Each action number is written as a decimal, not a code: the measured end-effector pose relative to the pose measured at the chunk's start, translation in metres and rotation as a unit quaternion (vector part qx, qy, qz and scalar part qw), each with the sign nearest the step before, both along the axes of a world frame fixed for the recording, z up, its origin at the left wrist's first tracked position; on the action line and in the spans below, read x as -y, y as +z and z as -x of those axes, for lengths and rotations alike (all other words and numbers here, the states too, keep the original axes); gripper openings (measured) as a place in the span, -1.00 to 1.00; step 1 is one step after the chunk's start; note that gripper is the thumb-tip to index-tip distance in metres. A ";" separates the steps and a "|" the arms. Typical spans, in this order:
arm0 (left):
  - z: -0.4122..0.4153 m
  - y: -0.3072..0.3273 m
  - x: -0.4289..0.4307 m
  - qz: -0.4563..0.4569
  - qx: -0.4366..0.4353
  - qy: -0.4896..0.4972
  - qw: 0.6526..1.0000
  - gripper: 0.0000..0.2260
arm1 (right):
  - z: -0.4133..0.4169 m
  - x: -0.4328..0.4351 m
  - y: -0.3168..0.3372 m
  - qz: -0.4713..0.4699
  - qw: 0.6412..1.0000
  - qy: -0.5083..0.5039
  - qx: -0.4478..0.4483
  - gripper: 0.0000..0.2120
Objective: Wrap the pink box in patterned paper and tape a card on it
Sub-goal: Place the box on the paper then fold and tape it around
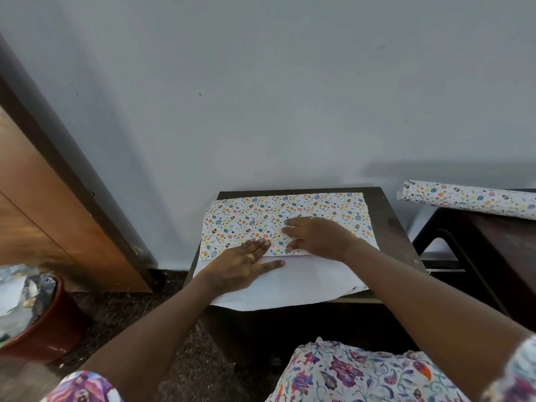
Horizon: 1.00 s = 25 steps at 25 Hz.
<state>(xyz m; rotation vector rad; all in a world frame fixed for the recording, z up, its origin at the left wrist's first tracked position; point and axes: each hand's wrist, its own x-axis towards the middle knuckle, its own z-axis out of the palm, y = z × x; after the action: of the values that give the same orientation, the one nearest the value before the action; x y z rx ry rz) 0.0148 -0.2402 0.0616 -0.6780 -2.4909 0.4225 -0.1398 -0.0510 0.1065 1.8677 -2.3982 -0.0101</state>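
Pressing a flap of patterned paper [246, 221] down on a small dark table [385, 216], a person's left hand [243, 262] and right hand [316, 236] lie open, palms down. The pink box is out of sight, apparently under the fold; a taut, squarely creased edge would hold best.

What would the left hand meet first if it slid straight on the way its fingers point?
Most likely the right hand, whose fingertips lie just ahead of the left hand on the patterned paper. Both seem to rest on the same sheet, so contact looks likely.
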 end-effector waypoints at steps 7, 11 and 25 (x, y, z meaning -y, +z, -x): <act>0.025 0.033 -0.014 -0.259 0.046 0.157 0.952 -0.77 | -0.007 0.009 -0.019 -0.064 0.997 0.025 -0.035 -0.52; 0.043 0.049 -0.004 -0.249 0.203 0.156 0.934 -0.54 | -0.009 0.008 -0.016 -0.087 0.995 0.016 -0.037 -0.52; 0.042 0.039 0.001 -0.191 0.337 0.217 0.896 -0.48 | 0.048 -0.094 -0.017 -0.090 0.990 -0.084 0.074 -0.37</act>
<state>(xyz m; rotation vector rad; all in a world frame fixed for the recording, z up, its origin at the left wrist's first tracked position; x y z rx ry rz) -0.0271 -0.2411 0.1007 -0.0899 -3.2602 -0.2088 -0.1877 0.0433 0.0896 1.7872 -2.7357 -0.1088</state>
